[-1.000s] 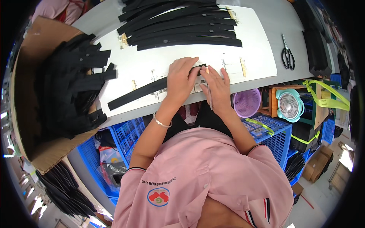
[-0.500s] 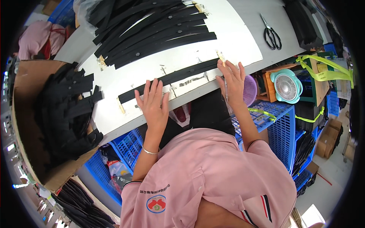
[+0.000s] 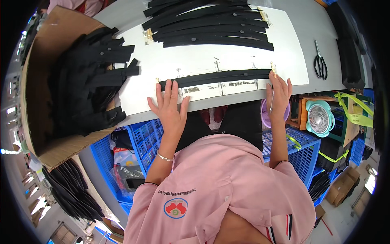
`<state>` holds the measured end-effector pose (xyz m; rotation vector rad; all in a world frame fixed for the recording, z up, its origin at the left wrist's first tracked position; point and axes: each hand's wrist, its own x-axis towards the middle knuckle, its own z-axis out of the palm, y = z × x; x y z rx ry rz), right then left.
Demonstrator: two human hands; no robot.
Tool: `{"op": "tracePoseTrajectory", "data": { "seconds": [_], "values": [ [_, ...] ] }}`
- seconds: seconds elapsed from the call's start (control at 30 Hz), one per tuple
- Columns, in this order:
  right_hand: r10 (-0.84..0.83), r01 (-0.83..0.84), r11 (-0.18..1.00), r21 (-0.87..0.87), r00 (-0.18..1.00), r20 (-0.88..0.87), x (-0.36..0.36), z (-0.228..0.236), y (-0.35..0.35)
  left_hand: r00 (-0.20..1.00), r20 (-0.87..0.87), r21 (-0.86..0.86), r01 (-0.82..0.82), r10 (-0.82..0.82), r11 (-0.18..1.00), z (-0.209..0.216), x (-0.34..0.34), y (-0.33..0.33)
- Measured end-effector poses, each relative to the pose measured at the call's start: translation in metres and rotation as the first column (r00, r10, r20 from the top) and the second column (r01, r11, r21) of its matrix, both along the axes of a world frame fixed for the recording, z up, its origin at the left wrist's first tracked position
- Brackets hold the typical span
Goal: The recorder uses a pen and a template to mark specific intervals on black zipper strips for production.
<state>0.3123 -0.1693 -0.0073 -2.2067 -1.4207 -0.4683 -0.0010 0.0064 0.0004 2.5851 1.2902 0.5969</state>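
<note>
Now the black strip (image 3: 219, 78) is touched: nine o'clock, left hand (image 3: 170, 110) spread, empty; three o'clock, right hand (image 3: 279, 96) half-curled, slim tool (image 3: 271, 102) held.

Fingers of the left hand (image 3: 170, 109) cover part of the black strip (image 3: 221, 77) near its left end; the right hand (image 3: 280, 96) partly hides a thin tool (image 3: 271, 105). The upper edge cuts off the strip pile (image 3: 215, 29) and a co-worker (image 3: 92, 6). Smudged board marks (image 3: 240, 84) are illegible
</note>
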Motion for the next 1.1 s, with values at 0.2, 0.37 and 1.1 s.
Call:
{"op": "tracePoseTrajectory", "data": {
  "seconds": [0.2,0.37,1.1],
  "values": [
    [-0.034,0.033,0.999,0.04,0.999,0.004,-0.021,0.028,0.027,1.0,0.027,-0.002,-0.007,0.007,1.0,0.0,-0.001,0.001],
    [0.139,-0.134,0.989,0.056,0.762,-0.632,-0.086,0.062,0.085,0.999,0.049,0.029,-0.024,0.022,0.999,-0.005,-0.001,0.0],
    [0.362,-0.403,0.906,0.129,0.581,-0.729,-0.15,0.017,0.17,0.99,0.129,0.022,-0.068,0.064,0.997,-0.001,0.001,-0.001]
  ]
}}
